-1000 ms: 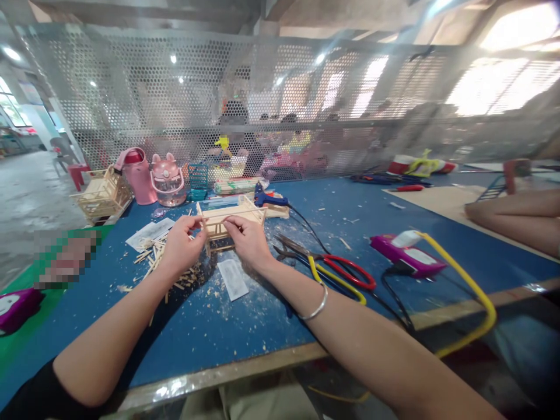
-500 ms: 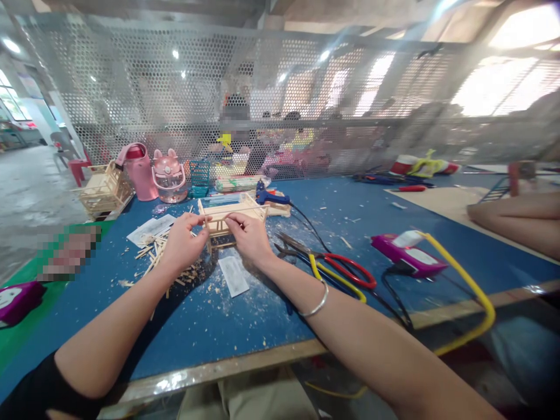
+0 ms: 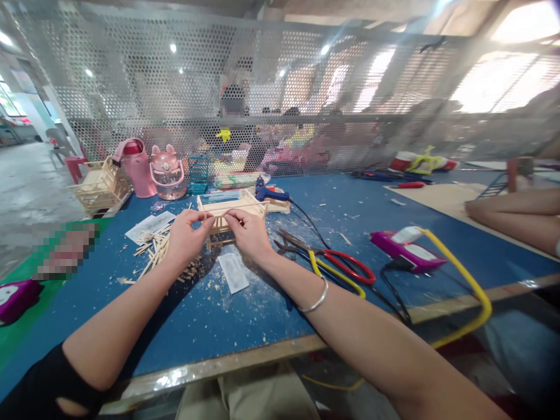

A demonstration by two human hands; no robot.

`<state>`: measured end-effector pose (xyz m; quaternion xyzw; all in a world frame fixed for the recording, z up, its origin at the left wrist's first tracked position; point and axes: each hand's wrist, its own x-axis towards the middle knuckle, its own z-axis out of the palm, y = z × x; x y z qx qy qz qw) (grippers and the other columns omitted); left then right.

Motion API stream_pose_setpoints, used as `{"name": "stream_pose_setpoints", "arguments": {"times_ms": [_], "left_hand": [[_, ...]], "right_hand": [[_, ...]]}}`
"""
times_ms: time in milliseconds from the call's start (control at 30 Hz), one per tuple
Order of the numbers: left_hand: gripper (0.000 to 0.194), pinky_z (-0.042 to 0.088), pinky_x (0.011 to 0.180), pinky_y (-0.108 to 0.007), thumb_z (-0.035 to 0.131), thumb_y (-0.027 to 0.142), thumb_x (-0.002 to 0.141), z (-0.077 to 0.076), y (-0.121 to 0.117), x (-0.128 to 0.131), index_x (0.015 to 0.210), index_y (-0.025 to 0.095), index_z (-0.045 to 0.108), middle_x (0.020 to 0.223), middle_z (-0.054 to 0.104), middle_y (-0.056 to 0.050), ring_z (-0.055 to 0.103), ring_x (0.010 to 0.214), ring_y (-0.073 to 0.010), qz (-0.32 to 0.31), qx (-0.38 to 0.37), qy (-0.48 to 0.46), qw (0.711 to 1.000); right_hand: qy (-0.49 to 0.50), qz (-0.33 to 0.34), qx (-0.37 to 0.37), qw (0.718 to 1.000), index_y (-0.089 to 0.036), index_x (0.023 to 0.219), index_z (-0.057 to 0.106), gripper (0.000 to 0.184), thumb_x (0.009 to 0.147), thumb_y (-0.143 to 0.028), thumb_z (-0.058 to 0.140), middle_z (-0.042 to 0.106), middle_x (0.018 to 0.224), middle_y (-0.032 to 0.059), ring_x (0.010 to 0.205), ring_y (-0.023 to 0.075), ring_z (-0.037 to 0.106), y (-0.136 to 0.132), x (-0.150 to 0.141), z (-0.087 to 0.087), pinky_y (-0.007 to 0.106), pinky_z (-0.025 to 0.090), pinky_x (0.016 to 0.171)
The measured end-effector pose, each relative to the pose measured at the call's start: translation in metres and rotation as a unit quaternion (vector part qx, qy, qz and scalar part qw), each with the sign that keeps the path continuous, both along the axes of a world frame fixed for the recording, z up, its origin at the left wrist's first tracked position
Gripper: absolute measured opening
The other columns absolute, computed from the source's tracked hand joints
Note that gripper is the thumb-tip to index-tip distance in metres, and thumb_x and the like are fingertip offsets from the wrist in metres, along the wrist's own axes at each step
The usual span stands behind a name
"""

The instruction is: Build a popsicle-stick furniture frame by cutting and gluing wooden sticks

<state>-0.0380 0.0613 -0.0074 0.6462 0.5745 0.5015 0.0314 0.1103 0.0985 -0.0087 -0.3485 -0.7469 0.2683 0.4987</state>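
Observation:
A small model built of thin wooden sticks (image 3: 231, 206) stands on the blue table, partly hidden by my fingers. At its near side my left hand (image 3: 187, 236) is closed in a pinch, and my right hand (image 3: 251, 234) pinches just to the right of it. A short thin wooden stick (image 3: 219, 216) appears to run between the two sets of fingertips, right against the model's front. Loose wooden sticks (image 3: 153, 256) lie in a pile beside my left wrist. Below the model lies a small white paper packet (image 3: 233, 272).
Pliers (image 3: 350, 265) with red and yellow handles lie by my right forearm. Behind them are a blue glue gun (image 3: 273, 194) and its cable. A purple power strip (image 3: 409, 251) sits at right, near another person's arm (image 3: 511, 210). Pink bottles (image 3: 139, 169) stand at back left.
My left fingertips have shifted slightly right, closer to my right fingertips along the model's front. The view has tilted a little; the things on the table stay put.

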Motion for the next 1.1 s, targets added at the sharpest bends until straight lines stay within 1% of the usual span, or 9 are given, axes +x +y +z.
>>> {"name": "stream_pose_setpoints", "arguments": {"times_ms": [67,167,267,333,500,667,900,1000,1100], "left_hand": [[0.018,0.042,0.08,-0.034,0.056,0.031,0.077,0.0001,0.0009,-0.0002,0.08,0.018,0.068,0.084,0.065,-0.005,0.057,0.085,-0.0188,0.0,-0.001,0.002,1.0],[0.018,0.042,0.08,-0.034,0.056,0.031,0.077,0.0009,0.0013,-0.001,0.08,0.018,0.069,0.083,0.064,-0.005,0.057,0.084,-0.0192,-0.001,-0.003,0.012,1.0],[0.017,0.041,0.08,-0.035,0.056,0.031,0.077,0.002,0.0008,-0.0013,0.078,0.019,0.069,0.081,0.063,-0.004,0.057,0.084,-0.0194,-0.004,-0.002,0.021,1.0],[0.018,0.041,0.08,-0.034,0.055,0.031,0.078,0.0025,0.0004,-0.0013,0.078,0.019,0.068,0.081,0.063,-0.004,0.056,0.083,-0.0193,-0.003,-0.003,0.023,1.0],[0.018,0.041,0.08,-0.035,0.055,0.031,0.078,0.0024,0.0004,-0.0016,0.079,0.019,0.068,0.084,0.063,-0.005,0.056,0.085,-0.0196,-0.004,-0.008,0.029,1.0],[0.017,0.041,0.081,-0.035,0.055,0.031,0.078,0.0016,0.0012,-0.0017,0.079,0.02,0.068,0.083,0.063,-0.004,0.056,0.085,-0.0192,-0.002,-0.006,0.029,1.0],[0.017,0.042,0.081,-0.036,0.056,0.033,0.077,0.0009,0.0013,-0.0026,0.08,0.021,0.068,0.083,0.062,-0.004,0.056,0.085,-0.0194,-0.001,-0.003,0.026,1.0],[0.02,0.042,0.082,-0.035,0.06,0.033,0.074,0.0009,-0.0012,-0.0054,0.088,0.019,0.067,0.087,0.063,-0.004,0.057,0.087,-0.0196,-0.012,-0.005,0.028,1.0],[0.032,0.044,0.08,-0.035,0.062,0.031,0.071,0.0011,-0.0046,-0.0096,0.1,0.017,0.064,0.088,0.064,-0.005,0.057,0.084,-0.0193,-0.003,-0.02,0.025,0.999]], "right_hand": [[0.006,-0.001,-0.009,1.0,-0.014,0.077,0.065,0.026,0.079,-0.031,0.045,0.055,0.062,-0.0013,0.058,0.0112,0.046,-0.0009,0.0003,0.0006,0.022,0.034,0.056],[0.036,-0.009,-0.053,0.998,-0.014,0.081,0.063,0.022,0.072,-0.024,0.046,0.052,0.059,-0.0028,0.052,0.01,0.042,-0.0014,0.0006,-0.0003,0.022,0.033,0.052],[0.082,-0.012,-0.102,0.991,-0.014,0.086,0.06,0.028,0.066,-0.017,0.042,0.044,0.054,-0.0056,0.047,0.0093,0.038,-0.0005,0.0009,-0.0028,0.021,0.03,0.048],[0.1,-0.013,-0.112,0.989,-0.015,0.084,0.059,0.027,0.065,-0.016,0.04,0.044,0.053,-0.0056,0.048,0.0095,0.039,-0.0005,0.0008,-0.0036,0.022,0.031,0.048],[0.071,-0.022,-0.102,0.992,-0.014,0.081,0.062,0.023,0.069,-0.023,0.046,0.05,0.057,-0.0034,0.049,0.009,0.04,-0.005,-0.0014,0.0,0.022,0.032,0.049],[0.058,-0.007,-0.067,0.996,-0.013,0.08,0.065,0.026,0.075,-0.032,0.05,0.061,0.068,0.0011,0.057,0.0104,0.047,-0.005,-0.0027,0.0026,0.023,0.037,0.055],[0.046,-0.007,-0.047,0.998,-0.013,0.076,0.067,0.025,0.076,-0.032,0.05,0.063,0.068,0.0015,0.06,0.0118,0.05,-0.0006,-0.0025,0.0023,0.023,0.038,0.058],[0.047,-0.004,-0.055,0.997,-0.013,0.076,0.067,0.025,0.076,-0.032,0.05,0.062,0.066,0.0007,0.059,0.0117,0.049,-0.0002,-0.0024,0.0018,0.023,0.037,0.057],[0.048,0.003,-0.061,0.997,-0.014,0.075,0.066,0.026,0.075,-0.033,0.05,0.06,0.066,0.0004,0.059,0.0118,0.049,0.0003,-0.0022,0.0006,0.023,0.037,0.056]]}}
